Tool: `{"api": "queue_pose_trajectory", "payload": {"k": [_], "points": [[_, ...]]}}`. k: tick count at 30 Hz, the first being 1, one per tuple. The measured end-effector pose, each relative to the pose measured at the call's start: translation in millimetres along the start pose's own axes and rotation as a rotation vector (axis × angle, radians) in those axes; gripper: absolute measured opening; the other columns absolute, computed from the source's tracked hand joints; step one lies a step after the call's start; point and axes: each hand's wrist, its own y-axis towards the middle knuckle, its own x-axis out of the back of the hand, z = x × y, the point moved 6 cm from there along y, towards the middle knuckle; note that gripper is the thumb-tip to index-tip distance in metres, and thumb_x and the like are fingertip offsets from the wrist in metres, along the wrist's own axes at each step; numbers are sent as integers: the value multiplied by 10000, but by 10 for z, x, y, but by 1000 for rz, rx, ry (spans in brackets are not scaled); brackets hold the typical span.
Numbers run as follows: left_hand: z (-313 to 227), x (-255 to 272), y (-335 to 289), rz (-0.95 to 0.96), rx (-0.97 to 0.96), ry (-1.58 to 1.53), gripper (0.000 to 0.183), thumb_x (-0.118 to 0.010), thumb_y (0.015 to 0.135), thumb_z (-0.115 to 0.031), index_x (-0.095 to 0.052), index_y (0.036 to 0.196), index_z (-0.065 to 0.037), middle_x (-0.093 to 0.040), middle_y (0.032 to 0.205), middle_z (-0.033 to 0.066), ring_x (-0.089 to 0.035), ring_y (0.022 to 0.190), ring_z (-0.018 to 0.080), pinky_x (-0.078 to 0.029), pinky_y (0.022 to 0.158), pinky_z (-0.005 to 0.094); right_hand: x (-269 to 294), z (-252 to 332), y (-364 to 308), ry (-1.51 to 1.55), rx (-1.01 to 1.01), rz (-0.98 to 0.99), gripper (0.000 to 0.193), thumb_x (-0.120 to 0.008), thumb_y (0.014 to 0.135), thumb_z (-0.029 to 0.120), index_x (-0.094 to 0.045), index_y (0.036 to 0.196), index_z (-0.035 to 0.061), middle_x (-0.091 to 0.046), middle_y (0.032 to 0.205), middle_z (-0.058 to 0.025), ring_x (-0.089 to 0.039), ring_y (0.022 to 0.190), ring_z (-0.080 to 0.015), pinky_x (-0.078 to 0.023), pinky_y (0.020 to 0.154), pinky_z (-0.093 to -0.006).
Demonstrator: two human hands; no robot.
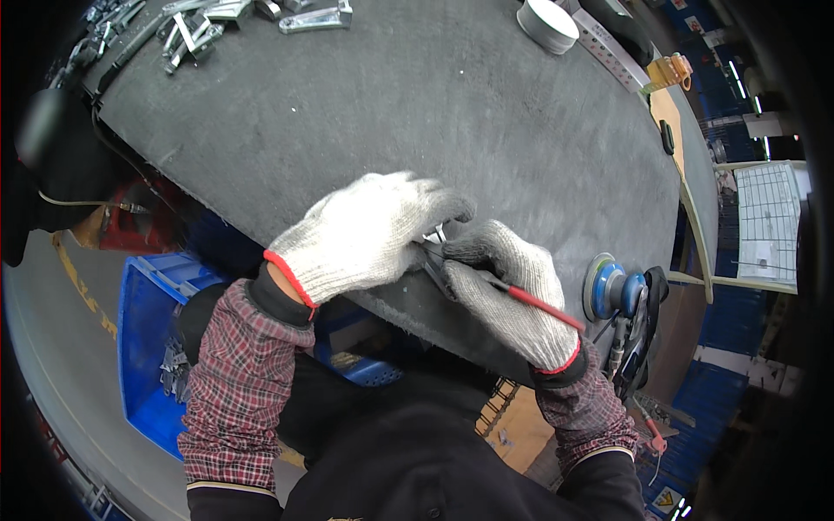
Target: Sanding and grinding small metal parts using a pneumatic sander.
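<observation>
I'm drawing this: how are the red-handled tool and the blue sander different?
The red-handled tool is thin and straight; the blue sander is chunky and rounded. The right hand holds the red-handled tool; no hand touches the blue sander. Both are tools.

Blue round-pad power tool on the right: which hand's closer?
Right. The right hand is just left of the blue power tool, not touching it; the left hand is farther left, beyond the right hand.
</observation>
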Motion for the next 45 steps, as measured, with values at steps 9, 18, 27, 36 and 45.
{"api": "queue_pose_trajectory", "payload": {"k": [9,18,27,36,45], "points": [[-66,144,87,28,1,-43,521,-855,864,-116,-731,1370,-110,-764,1299,168,-717,1247,423,-592,1059,514,101,14,37,-27,57,-90,125,-807,1009,73,-705,1068,31,-760,895,-162,-761,789,-219,-594,732,-389],[-50,121,22,68,105,-52,544,-880,821,-146,-766,1347,-67,-786,1315,150,-731,1285,376,-587,1104,468,-24,-393,-1078,219,-90,-403,149,-842,997,89,-766,1097,7,-810,913,-162,-785,812,-181,-615,723,-360],[6,1297,-1641,-1097,316,-215,372,-873,911,-135,-769,1253,-30,-796,1162,122,-768,1058,250,-616,966,405,-259,-989,-1487,545,26,-514,174,-814,1019,37,-751,1164,-35,-816,947,-124,-772,855,-157,-629,767,-331],[-397,365,-4495,-1033,1292,562,568,-887,856,-92,-678,1383,-56,-647,1478,210,-644,1366,442,-526,1186,535,-139,-858,-1402,387,41,-512,152,-847,1009,108,-774,1088,0,-830,934,-143,-779,868,-142,-638,813,-344],[-1254,801,-3124,-1178,655,700,449,-816,943,-71,-722,1381,-47,-707,1432,173,-723,1210,333,-607,1045,432,-192,-878,-1445,465,192,-497,194,-797,1017,36,-734,1185,-37,-791,1026,-116,-716,920,-141,-594,833,-321]]}}
